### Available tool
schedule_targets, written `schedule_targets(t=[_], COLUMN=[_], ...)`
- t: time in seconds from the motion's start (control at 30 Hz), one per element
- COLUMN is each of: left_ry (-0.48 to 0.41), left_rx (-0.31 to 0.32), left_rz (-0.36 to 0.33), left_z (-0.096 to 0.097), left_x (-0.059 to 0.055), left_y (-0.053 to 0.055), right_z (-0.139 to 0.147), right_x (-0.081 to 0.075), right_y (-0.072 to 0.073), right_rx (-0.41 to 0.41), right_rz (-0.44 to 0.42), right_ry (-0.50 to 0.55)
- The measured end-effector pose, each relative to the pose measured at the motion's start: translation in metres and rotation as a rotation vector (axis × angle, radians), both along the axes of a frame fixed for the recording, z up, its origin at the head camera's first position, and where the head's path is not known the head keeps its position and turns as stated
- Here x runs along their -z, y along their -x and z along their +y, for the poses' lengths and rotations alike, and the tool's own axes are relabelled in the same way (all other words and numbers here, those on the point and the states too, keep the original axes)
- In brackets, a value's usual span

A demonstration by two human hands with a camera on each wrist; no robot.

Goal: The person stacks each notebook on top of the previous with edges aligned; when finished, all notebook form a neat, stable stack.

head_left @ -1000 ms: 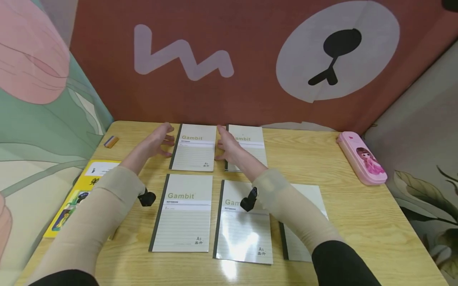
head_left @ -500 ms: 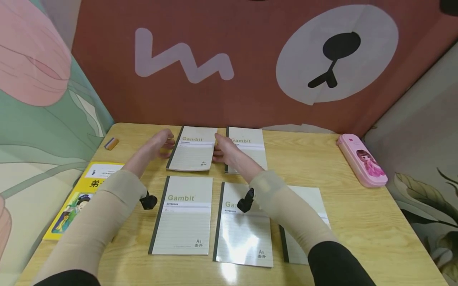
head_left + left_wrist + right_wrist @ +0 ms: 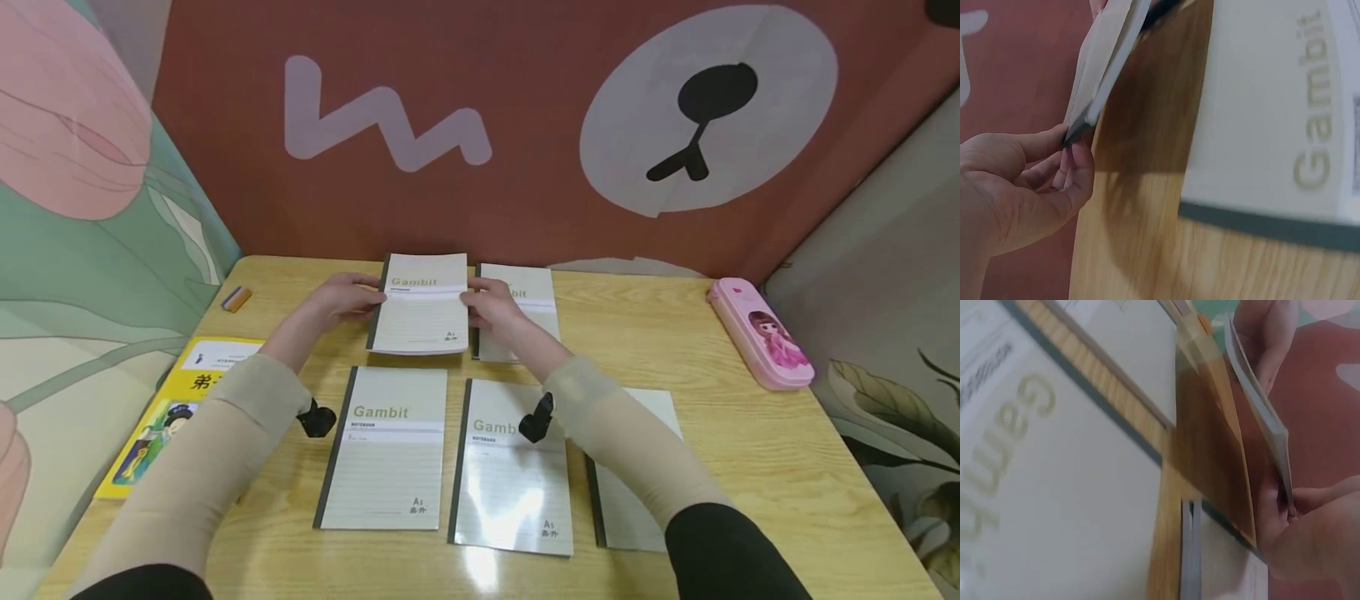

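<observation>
Left grip [image 3: 339, 298] and right grip [image 3: 493, 308] are pinching that Gambit notebook [image 3: 422, 315] by opposite edges, holding it kinda tilted over the counter [image 3: 637, 333].

Pink, figure-printed oblong case [image 3: 759, 333], far right; yellow illustrated paper-covered book [image 3: 165, 417], left; small orange-and-blue block [image 3: 236, 299], far left; red-brown patterned wall [image 3: 525, 212], far side.

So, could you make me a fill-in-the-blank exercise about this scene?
1. The left hand and right hand hold a notebook titled ____.
2. The ____ hand grips that notebook's dark spine.
3. The pencil case on the table is ____.
4. The illustrated book at far left is mostly ____.

Missing words: Gambit; left; pink; yellow.
</observation>
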State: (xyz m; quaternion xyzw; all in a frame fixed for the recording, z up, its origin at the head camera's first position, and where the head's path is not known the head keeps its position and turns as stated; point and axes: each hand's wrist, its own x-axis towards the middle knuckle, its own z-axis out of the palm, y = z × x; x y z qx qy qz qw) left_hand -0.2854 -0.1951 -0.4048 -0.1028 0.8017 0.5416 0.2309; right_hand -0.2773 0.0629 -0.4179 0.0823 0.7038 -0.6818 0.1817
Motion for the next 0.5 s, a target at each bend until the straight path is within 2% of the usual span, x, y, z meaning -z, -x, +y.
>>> schedule_targets(t=[0.23,0.5], left_ry=[-0.096,-0.131], left_rx=[0.001,0.005], left_rz=[0.041,0.064], left_z=[0.042,0.093], left_x=[-0.003,-0.002], left_y=[0.003,0.008], right_z=[0.048,0.104], right_x=[-0.002,-0.001], right_y=[0.010,0.017], right_rx=[0.019,0.003], right_rz=[0.024,0.051], right_ry=[-0.083,-0.236])
